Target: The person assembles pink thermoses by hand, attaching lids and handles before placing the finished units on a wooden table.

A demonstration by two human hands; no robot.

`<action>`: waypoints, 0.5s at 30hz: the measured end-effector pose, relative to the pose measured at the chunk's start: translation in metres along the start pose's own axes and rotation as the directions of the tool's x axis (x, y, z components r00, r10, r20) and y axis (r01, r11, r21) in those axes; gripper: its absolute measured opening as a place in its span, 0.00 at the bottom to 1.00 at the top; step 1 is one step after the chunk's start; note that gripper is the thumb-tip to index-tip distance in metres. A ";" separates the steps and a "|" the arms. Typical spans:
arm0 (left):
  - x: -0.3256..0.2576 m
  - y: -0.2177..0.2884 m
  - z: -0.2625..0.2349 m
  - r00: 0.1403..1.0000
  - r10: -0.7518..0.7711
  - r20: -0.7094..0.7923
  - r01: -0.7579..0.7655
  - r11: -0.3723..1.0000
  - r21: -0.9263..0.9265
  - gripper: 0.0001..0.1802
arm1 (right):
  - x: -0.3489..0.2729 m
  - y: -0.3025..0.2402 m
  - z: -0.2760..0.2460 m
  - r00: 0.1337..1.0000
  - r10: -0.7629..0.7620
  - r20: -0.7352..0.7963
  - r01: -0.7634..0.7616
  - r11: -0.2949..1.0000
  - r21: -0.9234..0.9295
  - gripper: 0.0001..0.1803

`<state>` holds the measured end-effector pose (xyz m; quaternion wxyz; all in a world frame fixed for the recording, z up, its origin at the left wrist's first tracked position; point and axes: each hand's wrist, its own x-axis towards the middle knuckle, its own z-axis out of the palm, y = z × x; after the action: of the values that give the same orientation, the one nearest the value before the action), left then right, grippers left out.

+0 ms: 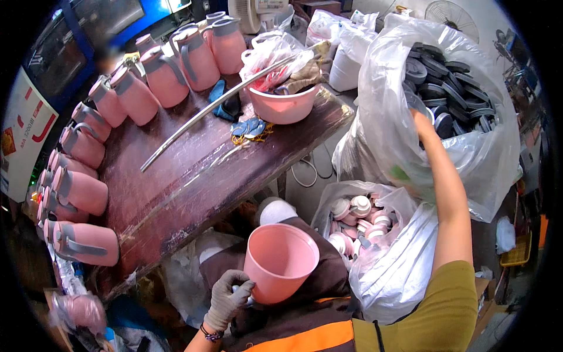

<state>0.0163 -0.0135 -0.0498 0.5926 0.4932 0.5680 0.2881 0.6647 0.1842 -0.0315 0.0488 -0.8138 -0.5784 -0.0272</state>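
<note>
My left hand (229, 299), in a pale knitted glove, is closed at the side of a pink jug body (281, 258) above my lap. The jug's wide open end faces up, and its inside is bare pink. A bit of something whitish shows by the gloved fingers; I cannot make out what it is. My bare right hand (422, 124) reaches into a big clear plastic bag (381, 111) full of dark grey round discs (448, 88). Its fingers are hidden among the discs and the bag's folds.
Pink jugs (167, 79) with grey handles line the far and left edges of the dark red table (176, 193). A metal rod (199, 117) leans against a pink basin (284, 105) holding cloths. Beside my right arm, a lower bag holds pink and white lids (360, 205).
</note>
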 end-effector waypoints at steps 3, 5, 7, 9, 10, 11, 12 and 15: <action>0.001 -0.004 0.007 0.999 0.045 -0.001 -0.044 0.988 0.150 0.09 | 0.002 -0.021 -0.013 0.998 0.059 -0.009 -0.060 0.996 -0.063 0.22; 0.001 0.011 0.015 0.998 0.050 0.040 -0.055 0.990 0.129 0.09 | 0.005 0.010 -0.003 0.996 0.061 -0.063 -0.073 0.974 -0.216 0.21; 0.000 0.011 0.015 0.995 0.090 0.042 -0.096 0.980 0.172 0.09 | 0.012 0.013 0.005 0.993 0.089 -0.081 -0.109 0.948 -0.299 0.21; -0.002 0.011 0.014 0.998 0.049 0.039 -0.054 0.990 0.129 0.09 | 0.017 0.006 0.003 0.983 0.167 -0.074 -0.182 0.925 -0.334 0.20; -0.005 0.009 0.013 0.999 0.023 0.036 -0.027 0.994 0.105 0.09 | 0.014 -0.003 -0.006 0.980 0.158 -0.124 -0.186 0.946 -0.267 0.19; -0.006 0.006 0.011 0.999 0.032 0.018 -0.034 0.994 0.108 0.09 | 0.010 -0.014 -0.015 0.973 0.153 -0.174 -0.186 0.962 -0.197 0.19; -0.008 0.002 0.008 0.999 0.042 0.000 -0.042 0.993 0.112 0.08 | 0.014 -0.011 -0.009 0.928 0.166 -0.335 -0.181 0.983 -0.013 0.19; -0.004 -0.006 0.004 0.993 0.120 -0.005 -0.118 0.986 0.114 0.08 | 0.008 0.031 -0.034 0.747 0.382 -0.544 -0.197 0.909 0.367 0.18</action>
<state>0.0180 -0.0200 -0.0542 0.5418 0.5575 0.5565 0.2932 0.6966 0.1780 0.0018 0.3517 -0.8264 -0.3948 -0.1936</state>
